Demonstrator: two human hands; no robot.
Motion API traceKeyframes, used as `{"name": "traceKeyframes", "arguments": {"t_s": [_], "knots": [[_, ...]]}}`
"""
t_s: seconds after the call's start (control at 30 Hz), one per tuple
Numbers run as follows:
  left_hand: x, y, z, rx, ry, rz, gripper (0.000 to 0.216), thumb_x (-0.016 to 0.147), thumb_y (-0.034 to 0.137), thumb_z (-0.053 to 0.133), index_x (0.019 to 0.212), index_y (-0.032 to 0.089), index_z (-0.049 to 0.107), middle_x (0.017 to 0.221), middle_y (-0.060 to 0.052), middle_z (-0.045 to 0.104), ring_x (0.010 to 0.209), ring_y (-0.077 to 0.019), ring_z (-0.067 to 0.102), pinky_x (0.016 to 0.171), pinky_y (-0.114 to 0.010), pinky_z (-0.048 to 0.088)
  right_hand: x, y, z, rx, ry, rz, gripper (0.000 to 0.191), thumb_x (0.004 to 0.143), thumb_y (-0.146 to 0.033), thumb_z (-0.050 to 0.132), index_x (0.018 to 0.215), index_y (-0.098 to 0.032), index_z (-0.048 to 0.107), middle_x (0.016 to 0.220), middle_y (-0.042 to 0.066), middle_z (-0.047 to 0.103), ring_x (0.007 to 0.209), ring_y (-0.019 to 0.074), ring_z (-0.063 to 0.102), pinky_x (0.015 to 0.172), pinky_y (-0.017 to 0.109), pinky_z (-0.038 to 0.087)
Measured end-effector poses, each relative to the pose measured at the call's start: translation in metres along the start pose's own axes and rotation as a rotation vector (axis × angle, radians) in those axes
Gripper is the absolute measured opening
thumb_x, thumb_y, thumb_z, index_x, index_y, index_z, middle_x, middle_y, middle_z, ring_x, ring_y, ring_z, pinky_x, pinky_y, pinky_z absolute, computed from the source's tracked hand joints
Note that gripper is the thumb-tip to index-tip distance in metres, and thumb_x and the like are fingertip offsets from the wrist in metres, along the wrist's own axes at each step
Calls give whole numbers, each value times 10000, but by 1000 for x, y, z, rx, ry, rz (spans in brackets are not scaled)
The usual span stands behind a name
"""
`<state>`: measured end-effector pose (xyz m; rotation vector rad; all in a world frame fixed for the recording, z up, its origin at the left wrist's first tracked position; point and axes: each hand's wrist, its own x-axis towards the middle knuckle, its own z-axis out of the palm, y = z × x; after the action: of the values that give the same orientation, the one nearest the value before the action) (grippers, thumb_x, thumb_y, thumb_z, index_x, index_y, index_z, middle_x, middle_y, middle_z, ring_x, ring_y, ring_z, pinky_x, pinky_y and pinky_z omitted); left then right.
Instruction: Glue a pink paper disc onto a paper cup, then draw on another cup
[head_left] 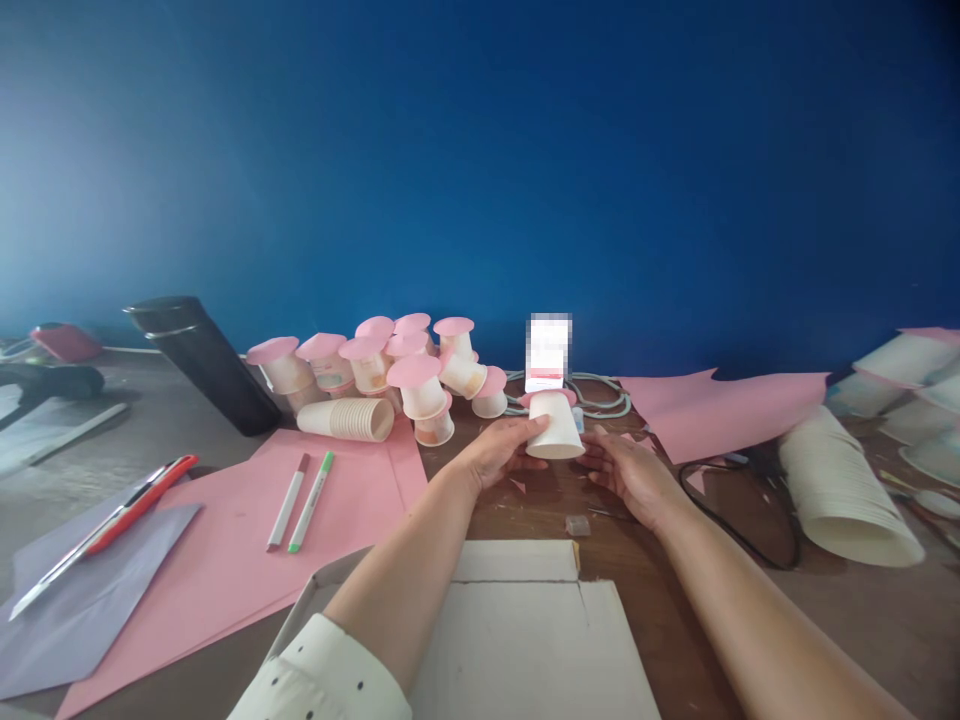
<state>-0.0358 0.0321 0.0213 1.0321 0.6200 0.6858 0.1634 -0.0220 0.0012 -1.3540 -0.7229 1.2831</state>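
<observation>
A white paper cup (553, 428) lies tilted with its mouth toward me and a pink paper disc at its far end. My left hand (499, 447) has its fingers closed round the cup's left side. My right hand (626, 468) sits at the cup's right edge, fingers curled toward its rim. Behind and to the left stands a cluster of several white cups (390, 375) topped with pink discs, and a stack of nested cups (346, 418) lies on its side.
Pink paper sheets (225, 540) carry two pens (300, 500); a red cutter (112, 520) rests on a grey sheet. A black cylinder (206, 365) leans at the left. A cardboard box (517, 630) sits near me. Cup stacks (844, 490), another pink sheet (720, 405) and cables (592, 400) lie right.
</observation>
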Motion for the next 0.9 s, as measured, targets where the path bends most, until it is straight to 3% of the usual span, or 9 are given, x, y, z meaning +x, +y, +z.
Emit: {"name": "traceKeyframes", "arguments": {"t_s": [0.6,0.77,0.9], "knots": [[-4,5,-4,-266,-63,-75,429,791,458,646,1072,134,625,954,-97,678,809,-189,661,629,-287,583,-2,-2,3,-2,13,1,209,830,-362,640,913,-177,691,928,72,712,765,139,679,506,167,516],[-4,6,-4,-260,-56,-80,449,776,468,660,1083,142,624,984,-107,676,828,-200,662,637,-297,580,-1,0,2,-17,8,-2,217,820,-372,648,921,-185,689,940,71,716,775,146,682,506,172,513],[-3,4,0,-147,-64,-34,472,740,462,702,1059,119,644,1047,-150,673,948,-242,647,736,-329,560,3,4,-2,-37,-13,-19,218,796,-408,664,918,-229,686,964,55,719,783,162,687,509,192,516]]}}
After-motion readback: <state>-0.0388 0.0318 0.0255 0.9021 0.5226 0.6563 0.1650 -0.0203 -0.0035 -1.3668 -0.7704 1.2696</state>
